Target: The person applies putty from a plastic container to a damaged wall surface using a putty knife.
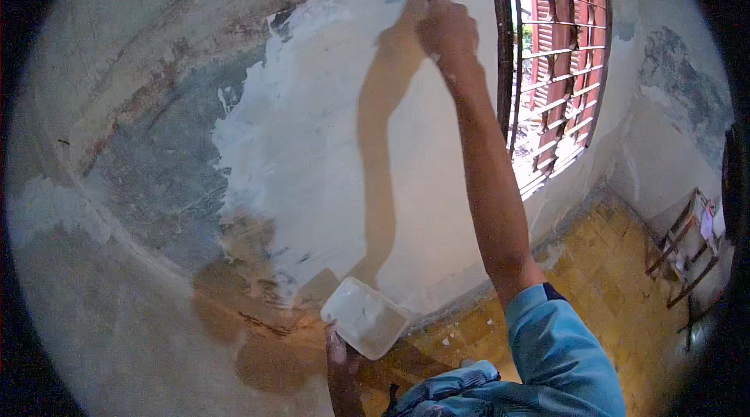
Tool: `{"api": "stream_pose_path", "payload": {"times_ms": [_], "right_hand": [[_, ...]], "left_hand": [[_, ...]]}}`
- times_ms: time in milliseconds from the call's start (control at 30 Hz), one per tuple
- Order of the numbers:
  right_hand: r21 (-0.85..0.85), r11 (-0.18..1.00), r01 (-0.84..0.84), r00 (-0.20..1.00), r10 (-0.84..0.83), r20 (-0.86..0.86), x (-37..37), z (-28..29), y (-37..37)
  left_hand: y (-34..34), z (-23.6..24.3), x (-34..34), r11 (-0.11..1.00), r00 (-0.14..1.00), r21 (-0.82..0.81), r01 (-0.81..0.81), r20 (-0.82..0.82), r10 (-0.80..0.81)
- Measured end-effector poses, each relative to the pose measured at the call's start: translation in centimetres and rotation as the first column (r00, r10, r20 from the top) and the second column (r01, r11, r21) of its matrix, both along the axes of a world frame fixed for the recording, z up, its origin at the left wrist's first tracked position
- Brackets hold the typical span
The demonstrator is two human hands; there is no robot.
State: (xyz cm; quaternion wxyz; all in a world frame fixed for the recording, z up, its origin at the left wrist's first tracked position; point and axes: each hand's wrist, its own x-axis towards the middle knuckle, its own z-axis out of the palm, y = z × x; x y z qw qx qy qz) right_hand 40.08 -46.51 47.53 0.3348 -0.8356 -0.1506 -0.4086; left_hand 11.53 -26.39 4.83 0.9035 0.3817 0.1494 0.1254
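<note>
My right hand (447, 30) is raised against the white-coated patch of wall (305, 120), high up beside the window, its fingers closed; what they grip is hidden behind the hand. My arm casts a long shadow on the coating. Low in the view, my left hand (337, 343) grips the side of a white, squarish plastic container (364, 317), whose inside looks pale. Around the coated patch, bare grey plaster (164, 175) and flaking reddish marks show.
A barred window (558, 65) with red shutters outside lies right of my arm. Below is a yellow tiled floor (586, 276). A wooden chair or frame (680, 261) with a pink item on it stands by the right wall.
</note>
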Motion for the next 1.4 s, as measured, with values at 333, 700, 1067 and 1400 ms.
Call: {"api": "stream_pose_path", "payload": {"times_ms": [333,700,1067,1400], "right_hand": [[-0.066,0.926,-0.372,0.911,0.377,0.165,-5.0,-5.2,15.1],[0.053,0.982,0.180,0.979,-0.184,0.091,3.7,1.3,2.1],[-0.127,0.955,-0.266,0.959,0.276,0.064,-6.0,-0.3,13.7],[0.095,0.971,0.217,0.964,-0.229,0.134,6.6,-0.7,3.6]], "left_hand": [[1.4,-0.5,-0.4,0.992,0.996,0.087,-0.087,-0.015,0.088],[2.8,-2.7,-1.1,0.991,0.993,-0.059,-0.120,-0.007,0.120],[3.5,-0.2,-2.3,0.996,0.993,-0.056,-0.065,0.095,0.070],[4.6,-1.2,-1.7,0.996,0.994,0.067,-0.063,0.092,0.057]]}}
